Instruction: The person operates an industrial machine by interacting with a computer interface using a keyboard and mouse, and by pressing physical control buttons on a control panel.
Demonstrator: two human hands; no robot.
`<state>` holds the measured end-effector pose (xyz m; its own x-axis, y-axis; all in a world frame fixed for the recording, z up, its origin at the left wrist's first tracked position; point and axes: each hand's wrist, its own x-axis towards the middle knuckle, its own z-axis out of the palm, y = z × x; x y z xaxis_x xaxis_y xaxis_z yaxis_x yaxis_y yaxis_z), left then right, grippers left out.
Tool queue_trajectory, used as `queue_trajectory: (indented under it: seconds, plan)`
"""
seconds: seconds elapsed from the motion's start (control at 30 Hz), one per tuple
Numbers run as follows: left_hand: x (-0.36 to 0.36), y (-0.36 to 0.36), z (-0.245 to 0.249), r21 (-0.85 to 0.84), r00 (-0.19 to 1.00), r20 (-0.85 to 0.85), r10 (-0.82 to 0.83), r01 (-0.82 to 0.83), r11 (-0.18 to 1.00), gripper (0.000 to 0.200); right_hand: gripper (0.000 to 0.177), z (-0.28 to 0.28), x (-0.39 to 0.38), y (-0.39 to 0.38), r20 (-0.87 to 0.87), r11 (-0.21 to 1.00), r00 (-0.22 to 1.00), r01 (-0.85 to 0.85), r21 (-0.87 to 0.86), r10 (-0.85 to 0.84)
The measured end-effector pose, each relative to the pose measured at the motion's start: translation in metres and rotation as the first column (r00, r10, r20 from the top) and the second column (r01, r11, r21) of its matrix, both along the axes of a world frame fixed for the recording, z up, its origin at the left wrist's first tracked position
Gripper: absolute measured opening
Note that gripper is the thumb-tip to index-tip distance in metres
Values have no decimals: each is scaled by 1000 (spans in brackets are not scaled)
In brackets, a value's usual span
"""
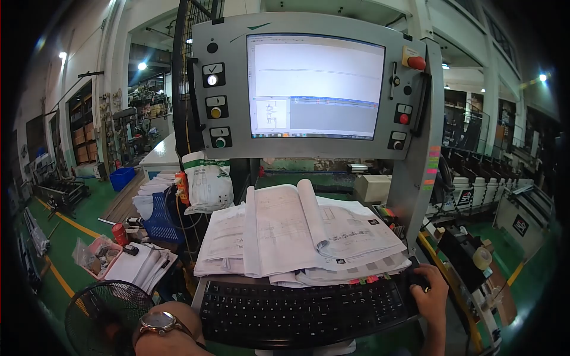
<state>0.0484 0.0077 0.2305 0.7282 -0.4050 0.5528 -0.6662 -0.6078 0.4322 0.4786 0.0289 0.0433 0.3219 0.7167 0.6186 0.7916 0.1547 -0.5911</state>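
Observation:
At the right end of the black keyboard (309, 311), my right hand (433, 291) rests curled over a dark computer mouse (417, 280). My left hand (185, 317) is low in the view, left of the keyboard, beyond a wristwatch (158, 321); its fingers are hidden. Behind the keyboard lies a stack of printed drawings (279, 225), the top sheets curling up at their edges. Above them a monitor (314, 86) in a grey control panel shows a mostly white window with a small drawing and a table of rows.
Buttons flank the monitor, with a red emergency stop (415, 62) at upper right. A white plastic bag (208, 184) hangs below the panel. On the left are a fan (107, 311), a blue basket (163, 219) and a pink tray (98, 261). Machinery (475, 196) stands at right.

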Motion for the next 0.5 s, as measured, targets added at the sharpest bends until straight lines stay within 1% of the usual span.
queue_trajectory:
  seconds: [0.13, 0.23, 0.27, 0.37, 0.43, 0.5]
  plan:
    - [-2, 1, 2, -1, 999, -37, -11, 11, 1000, 14, 44, -3, 3, 0, 18, 1000, 1000, 1, 0, -1]
    - [-1, 1, 3, 4, 1000, -31, -4, 4, 1000, 15, 48, 3, -3, -1, -33, 999, 999, -30, 23, 31]
    - [-1, 1, 4, 8, 1000, -26, -2, 2, 1000, 16, 49, 4, -4, -1, -42, 1000, 999, -23, 1, 23]
    - [1, 2, 8, 49, 999, -32, -6, 8, 999, 25, 54, 5, -3, -3, -56, 999, 998, -10, -43, 8]
    - [1, 3, 15, 94, 999, -9, 42, -41, 995, 23, 57, 2, 2, 0, -46, 999, 999, -17, -47, 15]
    - [-4, 4, 26, 143, 995, 12, 94, -95, 985, 26, 57, -3, 6, 2, -16, 998, 1000, -22, -58, 21]
